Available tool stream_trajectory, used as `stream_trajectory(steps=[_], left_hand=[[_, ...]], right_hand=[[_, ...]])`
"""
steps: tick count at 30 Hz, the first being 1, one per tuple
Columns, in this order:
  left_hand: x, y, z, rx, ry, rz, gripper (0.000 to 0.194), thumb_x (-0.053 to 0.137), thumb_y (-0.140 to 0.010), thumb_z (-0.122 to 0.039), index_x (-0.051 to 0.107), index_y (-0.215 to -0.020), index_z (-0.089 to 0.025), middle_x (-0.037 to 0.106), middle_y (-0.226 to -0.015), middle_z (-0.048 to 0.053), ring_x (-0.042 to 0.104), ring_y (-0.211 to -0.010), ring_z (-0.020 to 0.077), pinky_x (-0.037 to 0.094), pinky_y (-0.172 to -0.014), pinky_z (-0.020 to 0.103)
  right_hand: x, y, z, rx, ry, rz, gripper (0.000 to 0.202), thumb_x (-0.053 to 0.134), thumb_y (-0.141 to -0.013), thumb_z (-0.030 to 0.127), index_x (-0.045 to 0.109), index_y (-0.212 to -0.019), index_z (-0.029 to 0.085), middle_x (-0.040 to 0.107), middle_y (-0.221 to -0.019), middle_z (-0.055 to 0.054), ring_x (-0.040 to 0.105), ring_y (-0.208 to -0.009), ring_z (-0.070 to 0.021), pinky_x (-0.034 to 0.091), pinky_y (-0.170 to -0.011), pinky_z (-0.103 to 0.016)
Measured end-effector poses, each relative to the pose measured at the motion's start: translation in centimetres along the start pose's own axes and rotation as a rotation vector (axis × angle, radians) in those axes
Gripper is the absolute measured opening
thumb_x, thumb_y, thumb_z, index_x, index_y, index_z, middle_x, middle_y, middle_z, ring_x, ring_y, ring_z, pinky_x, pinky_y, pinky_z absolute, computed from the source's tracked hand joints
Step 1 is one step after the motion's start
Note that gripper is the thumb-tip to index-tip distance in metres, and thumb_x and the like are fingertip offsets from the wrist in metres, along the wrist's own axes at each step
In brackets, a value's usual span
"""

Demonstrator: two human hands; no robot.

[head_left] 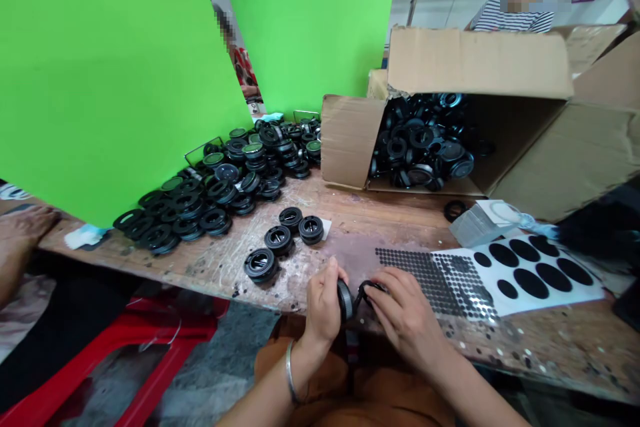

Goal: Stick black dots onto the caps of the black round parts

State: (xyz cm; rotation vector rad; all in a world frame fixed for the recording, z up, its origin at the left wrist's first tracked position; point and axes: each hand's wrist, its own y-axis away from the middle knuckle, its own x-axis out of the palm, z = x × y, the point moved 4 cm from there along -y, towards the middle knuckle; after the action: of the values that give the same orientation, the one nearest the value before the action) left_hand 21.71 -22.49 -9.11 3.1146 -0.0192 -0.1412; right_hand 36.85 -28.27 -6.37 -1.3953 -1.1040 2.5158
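My left hand [323,303] is closed around a round black part with a ribbed grey edge [345,300], held on its side above the table's front edge. Close to its right face, my right hand [407,310] pinches a thin, curved black piece [363,290]; whether the two pieces touch I cannot tell. Beyond my left hand stand several round black parts with slotted tops [279,238]. To the right of my right hand lies a sheet of small black dots [415,270], beside a white sheet with large black discs [531,282].
Stacks of round black parts [187,207] line the green partition [100,80]. An open cardboard box [350,147] on its side holds more of them. A clear plastic packet [475,225] lies at right. Another person's hand [30,223] rests at far left, above a red stool [165,320].
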Motion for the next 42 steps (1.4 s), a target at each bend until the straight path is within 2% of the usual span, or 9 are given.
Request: stream_trajectory(steps=[4,9,13,16,22,26,31,36,42], left_hand=[[-0.1,-0.3,0.4,-0.05,0.095,0.007,0.06,0.03,-0.093,-0.062,0.051,-0.055,-0.02,0.049,-0.047,-0.001,0.045,-0.044,0.0126,0.037,-0.048,0.025],[-0.4,-0.7,-0.2,-0.076,0.175,0.094,0.06,0.028,-0.094,-0.062,0.053,-0.06,-0.019,0.051,-0.052,0.001,0.047,-0.049,0.0135,0.041,-0.052,0.025],[-1.7,-0.5,-2.4,0.17,0.064,0.353,0.045,0.043,-0.092,-0.057,0.066,-0.098,-0.019,0.065,-0.094,0.009,0.061,-0.089,0.0207,0.048,-0.083,0.032],[-2.8,-0.2,-3.5,0.409,-0.093,0.522,0.037,0.067,-0.082,-0.046,0.064,-0.112,-0.024,0.059,-0.117,0.01,0.054,-0.113,0.0244,0.041,-0.1,0.036],[-4.2,-0.4,-2.4,0.503,-0.223,0.449,0.019,0.07,-0.079,-0.021,0.063,-0.097,-0.023,0.059,-0.104,0.006,0.058,-0.102,0.0203,0.044,-0.093,0.034],[-4.0,0.1,-2.4,0.577,-0.281,0.475,0.021,0.072,-0.078,-0.02,0.064,-0.097,-0.024,0.06,-0.108,0.007,0.059,-0.104,0.0198,0.045,-0.093,0.032],[-3.5,0.6,-3.1,0.642,-0.29,0.498,0.022,0.07,-0.079,-0.018,0.064,-0.099,-0.023,0.06,-0.11,0.007,0.059,-0.106,0.0193,0.045,-0.094,0.031],[-3.8,0.5,-3.1,0.591,-0.315,0.449,0.024,0.071,-0.077,-0.019,0.065,-0.099,-0.023,0.062,-0.11,0.008,0.061,-0.104,0.02,0.047,-0.093,0.031],[-3.1,0.8,-3.1,0.519,-0.295,0.476,0.022,0.071,-0.075,-0.018,0.066,-0.096,-0.024,0.063,-0.109,0.008,0.06,-0.103,0.0206,0.046,-0.093,0.032]], right_hand=[[0.1,0.0,-0.5,0.177,-0.203,0.039,0.016,0.052,-0.093,0.014,0.062,-0.103,0.021,0.063,-0.114,-0.011,0.061,-0.108,-0.0216,0.053,-0.09,-0.037],[1.1,-0.4,-0.8,0.246,-0.224,0.011,0.031,0.05,-0.095,0.021,0.054,-0.126,0.019,0.068,-0.118,-0.012,0.066,-0.106,-0.0202,0.054,-0.09,-0.03],[1.0,-1.6,-1.7,0.347,-0.225,0.066,0.025,0.045,-0.096,0.021,0.061,-0.116,0.021,0.073,-0.106,-0.009,0.072,-0.09,-0.0204,0.056,-0.079,-0.03],[0.6,-2.6,-2.5,0.453,-0.273,0.147,0.023,0.048,-0.095,0.026,0.064,-0.11,0.021,0.073,-0.099,-0.007,0.071,-0.081,-0.0203,0.056,-0.073,-0.031],[0.2,-2.7,-3.6,0.655,-0.56,0.222,0.027,0.048,-0.095,0.041,0.064,-0.104,0.021,0.069,-0.083,-0.002,0.065,-0.068,-0.0163,0.054,-0.057,-0.026],[-0.4,-2.6,-3.2,0.609,-0.48,0.14,0.022,0.055,-0.092,0.037,0.064,-0.106,0.022,0.07,-0.102,-0.005,0.066,-0.094,-0.0189,0.054,-0.082,-0.031],[0.4,-2.8,-1.2,0.438,-0.406,0.165,0.019,0.057,-0.091,0.023,0.063,-0.109,0.023,0.069,-0.109,-0.005,0.065,-0.102,-0.0187,0.052,-0.089,-0.031],[0.4,-2.7,-0.6,0.213,-0.282,0.191,0.021,0.045,-0.096,0.016,0.063,-0.104,0.022,0.069,-0.097,-0.006,0.066,-0.088,-0.0168,0.053,-0.077,-0.028],[-0.5,-2.5,-1.2,0.151,-0.228,0.345,0.023,0.043,-0.098,0.019,0.066,-0.094,0.022,0.068,-0.092,-0.006,0.065,-0.082,-0.0161,0.052,-0.071,-0.027]])
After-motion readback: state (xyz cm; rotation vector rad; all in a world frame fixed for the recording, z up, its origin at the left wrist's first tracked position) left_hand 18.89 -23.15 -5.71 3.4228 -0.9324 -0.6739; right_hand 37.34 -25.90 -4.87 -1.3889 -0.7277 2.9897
